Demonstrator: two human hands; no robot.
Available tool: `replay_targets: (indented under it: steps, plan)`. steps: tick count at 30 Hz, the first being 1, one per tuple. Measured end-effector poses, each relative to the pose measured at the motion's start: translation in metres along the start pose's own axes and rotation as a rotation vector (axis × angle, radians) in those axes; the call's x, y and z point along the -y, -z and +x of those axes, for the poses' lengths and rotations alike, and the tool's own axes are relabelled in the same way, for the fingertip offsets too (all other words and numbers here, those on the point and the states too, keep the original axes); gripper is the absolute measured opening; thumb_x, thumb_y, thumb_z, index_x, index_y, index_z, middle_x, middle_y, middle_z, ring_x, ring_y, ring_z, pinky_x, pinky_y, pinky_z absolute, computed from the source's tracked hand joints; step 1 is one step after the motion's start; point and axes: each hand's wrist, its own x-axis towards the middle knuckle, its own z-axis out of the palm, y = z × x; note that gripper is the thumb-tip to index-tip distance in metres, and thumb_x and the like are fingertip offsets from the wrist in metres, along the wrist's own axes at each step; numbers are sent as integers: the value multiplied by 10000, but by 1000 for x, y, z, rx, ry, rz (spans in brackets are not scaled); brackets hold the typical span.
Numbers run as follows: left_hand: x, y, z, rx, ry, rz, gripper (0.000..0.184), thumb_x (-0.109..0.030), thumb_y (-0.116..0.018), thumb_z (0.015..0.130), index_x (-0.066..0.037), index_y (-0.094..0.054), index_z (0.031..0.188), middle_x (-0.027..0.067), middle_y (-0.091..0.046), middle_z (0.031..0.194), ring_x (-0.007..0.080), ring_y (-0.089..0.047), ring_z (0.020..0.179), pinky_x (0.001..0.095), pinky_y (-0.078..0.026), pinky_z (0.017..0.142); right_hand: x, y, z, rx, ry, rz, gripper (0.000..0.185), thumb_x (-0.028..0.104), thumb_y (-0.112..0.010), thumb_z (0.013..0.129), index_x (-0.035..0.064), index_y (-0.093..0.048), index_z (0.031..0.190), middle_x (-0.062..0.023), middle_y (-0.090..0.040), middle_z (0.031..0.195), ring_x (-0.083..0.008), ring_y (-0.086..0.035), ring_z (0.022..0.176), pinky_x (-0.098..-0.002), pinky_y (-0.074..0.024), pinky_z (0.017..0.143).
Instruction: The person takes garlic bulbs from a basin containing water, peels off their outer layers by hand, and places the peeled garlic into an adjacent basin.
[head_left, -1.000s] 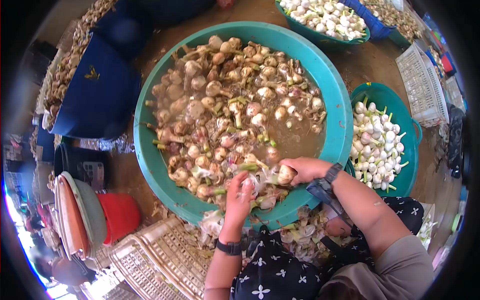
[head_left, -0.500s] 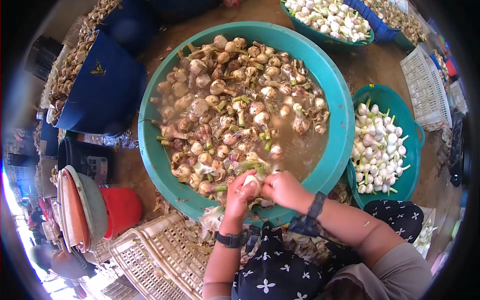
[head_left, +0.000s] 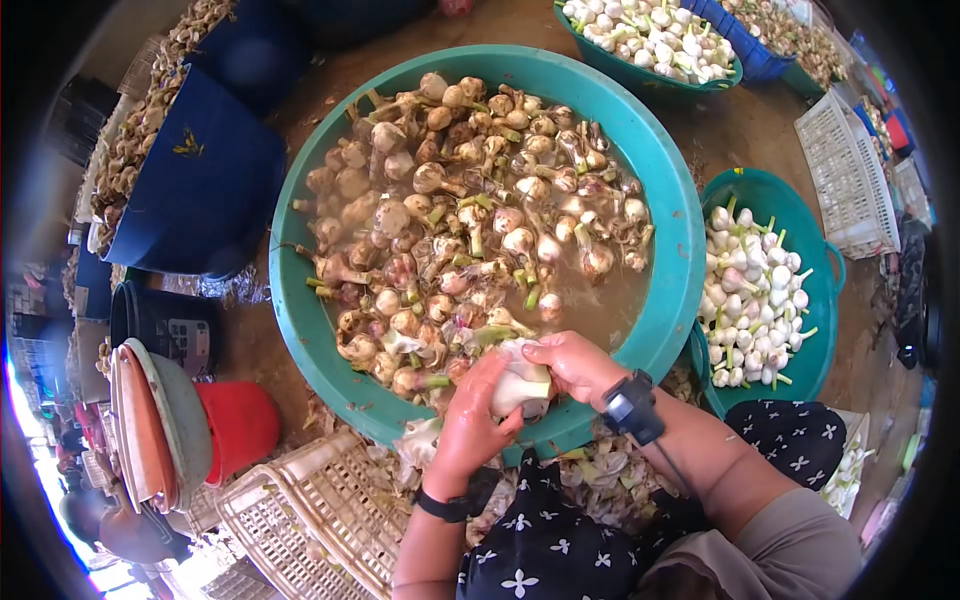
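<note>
Near the front rim of a large teal tub (head_left: 690,250), my hands hold a white garlic bulb (head_left: 515,385) with a thick, pale green stem stub pointing right. My left hand (head_left: 470,410) is wrapped round its left side. My right hand (head_left: 575,365) is closed at its upper right, thumb and fingers against the pale outer skin; the fingertips are partly hidden. Beyond the hands, many muddy garlic bulbs (head_left: 430,180) with cut stems lie in the tub's brown water (head_left: 600,310). Loose pale peel hangs at the front rim, left of my wrist.
A teal basket (head_left: 825,300) of clean white garlic (head_left: 755,290) stands at right; another teal basket (head_left: 650,65) is at the back. Blue tubs (head_left: 195,180), a red bucket (head_left: 240,425) and a plastic crate (head_left: 320,510) stand left. A white crate (head_left: 850,175) is far right. Peelings litter the floor.
The bulb has turned, so its stem stub and more white skin now show. My right hand has shifted slightly right and up, its wrist turned; my left hand has opened wider round the bulb.
</note>
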Motion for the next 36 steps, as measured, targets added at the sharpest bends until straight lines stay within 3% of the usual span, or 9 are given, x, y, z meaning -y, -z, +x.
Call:
replay_targets:
  steps: [3,5,10,14,17,19,21,26,36]
  plan:
    - [9,-10,-5,-116,-131,82,373,-1,-614,729,-9,-546,1096,186,-438,1300,366,-490,1129,426,-415,937,4,-6,-6,126,-59,439,246,234,-483,921,29,-569,1026,-62,-623,850,-151,-592,690,-302,-498,572]
    - [19,-16,-8,-272,386,-721,288,-3,-564,805,2,-526,1090,149,-447,1304,319,-513,1110,415,-443,918,12,-16,-23,284,157,524,281,210,-444,939,16,-528,1124,-89,-600,1034,-156,-596,887,-313,-512,742]
    - [60,-12,-8,-562,590,-2011,461,-396,-297,956,-26,-497,1144,151,-566,1121,299,-549,1034,423,-491,841,13,9,-69,294,447,-24,279,187,-433,942,4,-518,1135,-108,-572,1097,-180,-569,962,-312,-489,775]
    - [34,14,-9,-505,851,-2038,536,-445,-311,929,28,-502,1093,153,-590,1007,329,-547,1002,476,-482,814,57,30,-78,137,599,534,343,295,-536,885,-1,-575,1056,-102,-635,901,-224,-615,818,-295,-490,664]
    - [57,37,-34,-611,571,-2086,341,-315,-461,866,-2,-566,948,154,-600,909,283,-569,834,423,-496,756,37,56,-54,154,222,-520,387,387,-541,861,45,-604,1032,-130,-647,885,-272,-621,802,-320,-490,665]
    - [44,67,-57,-879,26,-2147,196,-222,-560,826,-48,-585,913,128,-605,906,261,-590,884,400,-514,759,28,55,-53,58,434,-1299,315,341,-572,853,68,-612,1004,-168,-623,875,-286,-612,799,-344,-479,675]
    - [54,92,-83,-738,-400,-2272,187,-175,-474,867,-77,-568,996,69,-613,996,236,-576,994,477,-463,872,37,37,-33,-21,410,-772,314,305,-564,866,43,-587,1037,-148,-638,859,-231,-619,796,-323,-487,640]
    - [37,60,-49,-770,-64,-1764,427,-456,-360,924,-80,-561,915,88,-629,889,280,-569,984,522,-278,1007,27,-67,-19,524,214,-197,285,160,-518,904,-18,-531,1127,-70,-632,884,-110,-592,722,-227,-487,621]
    - [21,28,-36,-786,301,-1591,393,-492,-378,909,-117,-488,871,105,-602,980,303,-526,1043,466,-352,964,21,-86,-38,350,162,88,197,168,-531,899,-13,-594,939,-49,-605,802,-106,-593,735,-237,-505,634]
